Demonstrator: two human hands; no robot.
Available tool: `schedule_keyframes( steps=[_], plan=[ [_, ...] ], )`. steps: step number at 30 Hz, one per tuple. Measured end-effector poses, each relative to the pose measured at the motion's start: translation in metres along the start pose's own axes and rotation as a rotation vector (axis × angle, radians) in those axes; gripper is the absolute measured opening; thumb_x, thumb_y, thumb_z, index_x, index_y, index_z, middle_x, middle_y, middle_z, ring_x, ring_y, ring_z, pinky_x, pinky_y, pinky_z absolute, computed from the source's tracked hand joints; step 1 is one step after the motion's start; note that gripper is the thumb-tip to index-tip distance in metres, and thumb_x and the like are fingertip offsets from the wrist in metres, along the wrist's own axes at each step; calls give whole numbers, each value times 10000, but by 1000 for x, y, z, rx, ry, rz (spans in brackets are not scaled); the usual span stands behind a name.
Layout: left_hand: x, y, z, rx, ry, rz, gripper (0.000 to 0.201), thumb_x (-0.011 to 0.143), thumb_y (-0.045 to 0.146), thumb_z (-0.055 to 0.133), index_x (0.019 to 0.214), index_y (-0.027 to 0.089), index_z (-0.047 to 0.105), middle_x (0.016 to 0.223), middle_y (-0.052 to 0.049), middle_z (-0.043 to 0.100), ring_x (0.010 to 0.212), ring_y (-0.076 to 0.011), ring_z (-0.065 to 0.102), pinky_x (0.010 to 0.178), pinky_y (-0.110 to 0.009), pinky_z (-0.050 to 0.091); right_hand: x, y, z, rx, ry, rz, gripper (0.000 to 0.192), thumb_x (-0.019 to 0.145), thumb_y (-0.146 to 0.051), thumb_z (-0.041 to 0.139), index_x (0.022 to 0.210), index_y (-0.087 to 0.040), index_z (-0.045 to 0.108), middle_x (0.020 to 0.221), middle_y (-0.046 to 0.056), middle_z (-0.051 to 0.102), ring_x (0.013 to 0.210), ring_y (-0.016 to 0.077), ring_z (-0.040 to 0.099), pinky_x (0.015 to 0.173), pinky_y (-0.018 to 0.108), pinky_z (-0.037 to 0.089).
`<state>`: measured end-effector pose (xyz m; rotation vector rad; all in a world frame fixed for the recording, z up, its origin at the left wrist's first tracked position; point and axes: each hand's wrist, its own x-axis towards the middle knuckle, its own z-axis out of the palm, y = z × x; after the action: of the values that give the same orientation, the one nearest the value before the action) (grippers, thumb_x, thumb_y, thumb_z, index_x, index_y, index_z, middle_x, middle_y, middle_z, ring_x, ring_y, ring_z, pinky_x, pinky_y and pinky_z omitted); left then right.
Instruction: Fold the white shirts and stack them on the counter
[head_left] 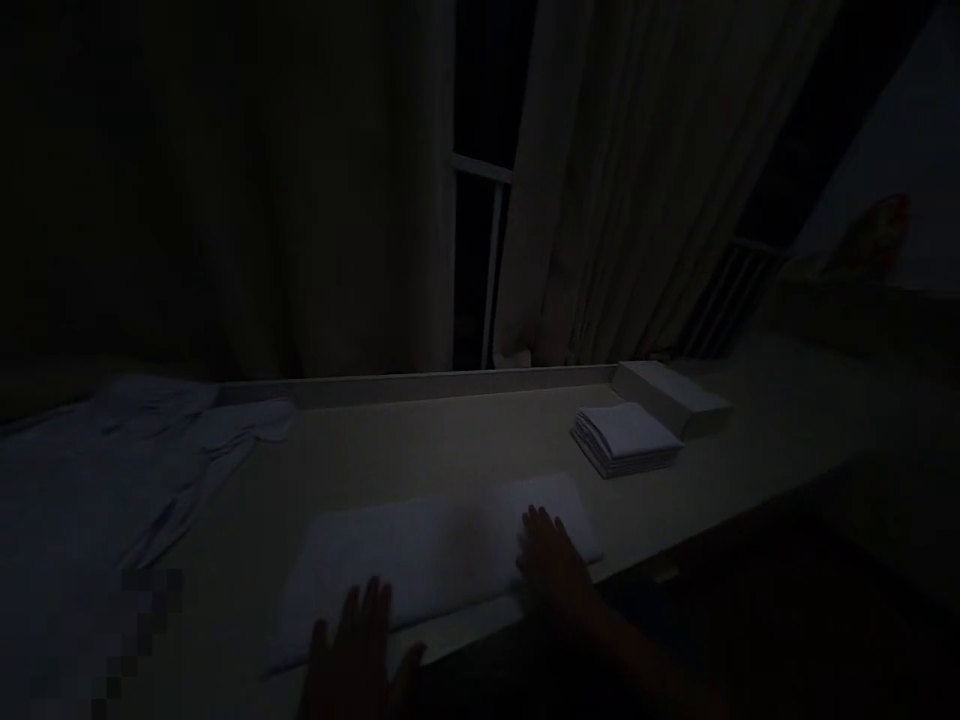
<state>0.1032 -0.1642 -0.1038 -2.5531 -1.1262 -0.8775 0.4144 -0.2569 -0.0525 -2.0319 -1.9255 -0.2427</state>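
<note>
Neither of my hands has hold of anything: my left hand (pixel 360 650) lies flat with fingers spread on the near left end of the white cloth (pixel 442 555), and my right hand (pixel 551 565) rests open, palm down, on its right end. The picture is very dark, so fine detail is lost.

From largest to smallest: the pale curtains (pixel 600 200) hang across the back, parted over a dark window gap. Below them runs the long light counter (pixel 450 430), with the cloth folded into a long band near its front edge. A heap of loose white fabric (pixel 150 450) spreads over the counter's left end. Well to the right, apart from my hands, sits a neat stack of folded cloths (pixel 626 440), just beside a flat white box (pixel 671 395). I can read no label, brand or writing anywhere.
</note>
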Motion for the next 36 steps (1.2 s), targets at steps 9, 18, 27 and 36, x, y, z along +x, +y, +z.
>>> schedule_keyframes(
  steps=[9,18,27,36],
  plan=[
    [105,227,58,-256,-232,562,699,904,417,441,1523,251,163,1565,-55,275,1441,-271,252,1156,-515,216,-40,64,-24,181,-94,128,591,1012,-441,277,1525,-152,231,1567,107,219,1450,253,179,1180,471,207],
    [126,254,64,-353,-442,563,661,887,476,475,1488,255,313,1512,-82,394,1395,-326,323,1130,-560,255,18,101,9,380,-148,329,879,907,-706,286,1488,-47,303,1564,178,199,1460,303,113,1184,463,119],
    [125,252,68,-357,-567,530,775,857,599,459,1517,270,221,1599,-81,185,1468,-358,105,1149,-639,161,72,133,34,275,-99,412,815,937,-647,231,1505,-64,265,1578,149,174,1469,290,44,1174,481,-19],
    [95,147,45,-283,-308,380,689,893,382,487,1501,191,224,1555,-141,299,1464,-265,185,1145,-542,274,31,133,-23,292,-55,258,719,971,-604,191,1529,-150,222,1584,105,182,1471,256,56,1173,489,-18]
  ],
)
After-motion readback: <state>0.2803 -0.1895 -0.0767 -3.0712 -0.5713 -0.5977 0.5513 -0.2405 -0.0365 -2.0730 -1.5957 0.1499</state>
